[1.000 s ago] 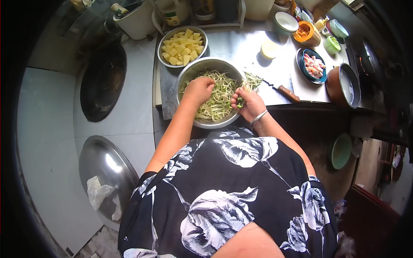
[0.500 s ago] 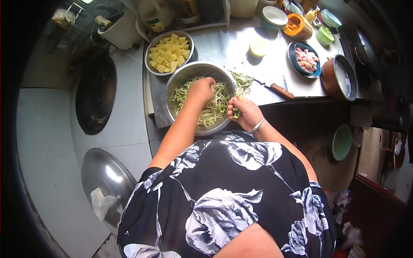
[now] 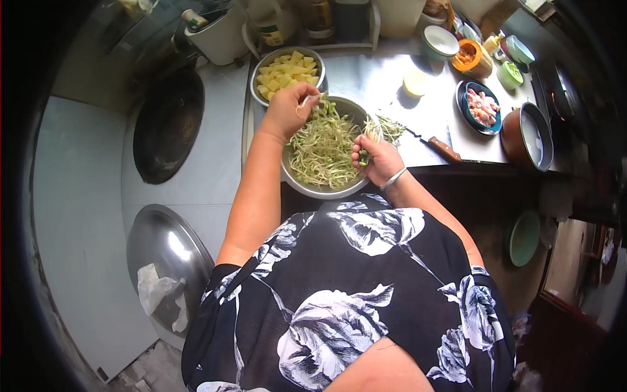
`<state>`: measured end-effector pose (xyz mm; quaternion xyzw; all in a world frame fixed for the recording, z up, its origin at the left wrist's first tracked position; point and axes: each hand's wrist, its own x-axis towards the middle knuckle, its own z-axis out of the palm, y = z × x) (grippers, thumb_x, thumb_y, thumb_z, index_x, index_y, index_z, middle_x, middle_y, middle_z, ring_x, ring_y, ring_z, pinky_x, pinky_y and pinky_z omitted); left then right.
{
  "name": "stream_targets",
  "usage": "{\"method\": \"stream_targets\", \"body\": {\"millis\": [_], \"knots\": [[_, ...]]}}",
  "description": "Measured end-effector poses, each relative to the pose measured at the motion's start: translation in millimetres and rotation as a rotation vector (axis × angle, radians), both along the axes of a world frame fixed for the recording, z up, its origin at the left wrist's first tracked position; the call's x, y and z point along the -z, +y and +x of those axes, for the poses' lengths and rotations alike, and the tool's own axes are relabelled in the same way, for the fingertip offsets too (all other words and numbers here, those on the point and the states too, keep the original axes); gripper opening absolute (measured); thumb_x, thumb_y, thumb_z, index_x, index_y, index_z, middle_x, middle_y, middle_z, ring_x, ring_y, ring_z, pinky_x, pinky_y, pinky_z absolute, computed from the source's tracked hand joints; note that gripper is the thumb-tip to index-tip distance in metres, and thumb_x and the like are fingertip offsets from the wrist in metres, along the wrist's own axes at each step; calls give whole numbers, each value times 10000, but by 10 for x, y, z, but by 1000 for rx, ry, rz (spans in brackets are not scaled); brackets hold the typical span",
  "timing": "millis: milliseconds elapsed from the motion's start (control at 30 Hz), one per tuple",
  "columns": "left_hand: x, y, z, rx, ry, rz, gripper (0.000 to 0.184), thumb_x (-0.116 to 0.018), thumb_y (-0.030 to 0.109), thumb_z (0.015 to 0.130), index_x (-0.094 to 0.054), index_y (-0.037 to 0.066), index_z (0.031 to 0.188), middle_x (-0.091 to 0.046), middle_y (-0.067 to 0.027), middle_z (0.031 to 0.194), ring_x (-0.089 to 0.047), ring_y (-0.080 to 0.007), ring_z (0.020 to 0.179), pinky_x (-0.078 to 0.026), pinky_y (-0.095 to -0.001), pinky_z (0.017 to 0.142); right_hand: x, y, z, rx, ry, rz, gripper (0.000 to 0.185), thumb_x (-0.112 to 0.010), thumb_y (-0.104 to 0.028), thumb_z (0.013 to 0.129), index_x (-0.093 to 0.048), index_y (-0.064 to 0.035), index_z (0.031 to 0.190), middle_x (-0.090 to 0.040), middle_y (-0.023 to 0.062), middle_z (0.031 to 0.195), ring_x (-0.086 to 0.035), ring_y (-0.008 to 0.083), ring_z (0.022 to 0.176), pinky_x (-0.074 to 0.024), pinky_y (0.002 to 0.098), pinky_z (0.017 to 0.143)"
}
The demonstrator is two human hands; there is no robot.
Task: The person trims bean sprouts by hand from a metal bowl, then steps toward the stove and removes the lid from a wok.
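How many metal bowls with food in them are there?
2: the smaller bowl, farther back, holds yellow chunks; the larger bowl, just in front of it, holds sprouts.

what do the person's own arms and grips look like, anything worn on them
Both the left grip and the right grip are gloveless. A silvery band circles the right wrist; the left shows none. The loose black sleeves, printed with white-and-grey flowers, leave the forearms uncovered.
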<state>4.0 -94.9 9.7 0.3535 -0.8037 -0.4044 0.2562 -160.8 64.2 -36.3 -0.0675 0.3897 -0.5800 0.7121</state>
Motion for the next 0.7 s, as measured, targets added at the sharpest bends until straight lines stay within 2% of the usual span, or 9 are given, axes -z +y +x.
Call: {"method": "stream_targets", "body": {"millis": [67, 133, 233, 400, 500, 533, 600, 633, 700], "knots": [[-180, -30, 60, -15, 10, 63, 74, -595, 85, 859, -598, 23, 900, -582, 16, 737, -511, -52, 655, -432, -206, 592, -8, -39, 22, -6, 12, -33, 105, -539, -164, 899, -523, -63, 878, -544, 29, 765, -545, 138, 688, -478, 272, 616], [-257, 2, 97, 27, -28, 17, 59, -589, 76, 863, -593, 26, 894, -569, 15, 723, -509, -57, 635, -430, -204, 572, -69, -78, 57, -11, 15, -44, 103, -541, -159, 898, -522, -58, 886, -539, 29, 773, -541, 138, 691, -471, 273, 619], [-324, 149, 90, 41, -70, 326, 47, -591, 70, 860, -592, 32, 887, -555, 15, 702, -503, -62, 590, -427, -206, 548, -61, -151, 70, 14, 90, -126, 116, -539, -155, 898, -528, -40, 912, -532, 32, 777, -531, 134, 691, -454, 269, 611], [-334, 234, 97, 53, -145, 343, 45, -592, 62, 847, -589, 34, 881, -560, 15, 702, -506, -62, 580, -428, -211, 535, 112, -387, 61, 41, 190, -269, 127, -539, -144, 894, -541, -26, 942, -550, 26, 798, -530, 130, 712, -452, 274, 632], [-448, 282, 73, 92, -195, 361, 54, -595, 63, 834, -589, 34, 881, -567, 11, 702, -509, -60, 579, -431, -210, 535, 51, -490, 133, 56, 470, -302, 107, -527, -148, 895, -570, -59, 936, -604, 23, 870, -549, 103, 752, -449, 249, 685], [-487, 294, 38, 116, -220, 379, 63, -597, 64, 828, -591, 35, 883, -571, 8, 702, -510, -58, 580, -433, -210, 537, 63, -508, 127, 59, 466, -300, 107, -527, -148, 895, -570, -59, 936, -604, 23, 870, -549, 103, 752, -449, 249, 685], [-457, 289, 18, 126, -232, 339, 69, -600, 67, 823, -593, 33, 882, -577, 4, 702, -514, -60, 582, -437, -213, 541, 81, -545, 149, -110, 399, -431, 128, -525, -154, 895, -569, -59, 968, -612, 30, 894, -564, 96, 767, -447, 233, 683], [-440, 277, 12, 133, -244, 303, 75, -603, 70, 819, -595, 30, 881, -583, 0, 701, -518, -62, 584, -441, -216, 546, 53, -519, 176, -144, 244, -397, 188, -533, -172, 900, -565, -39, 1030, -622, 34, 910, -589, 99, 804, -465, 231, 704], [-390, 272, 12, 133, -236, 224, 77, -601, 68, 816, -597, 29, 881, -590, -6, 710, -521, -66, 584, -443, -220, 548, 1, -450, 202, -169, 140, -385, 222, -539, -188, 903, -560, -31, 1058, -626, 38, 930, -597, 105, 828, -475, 240, 726]]}}
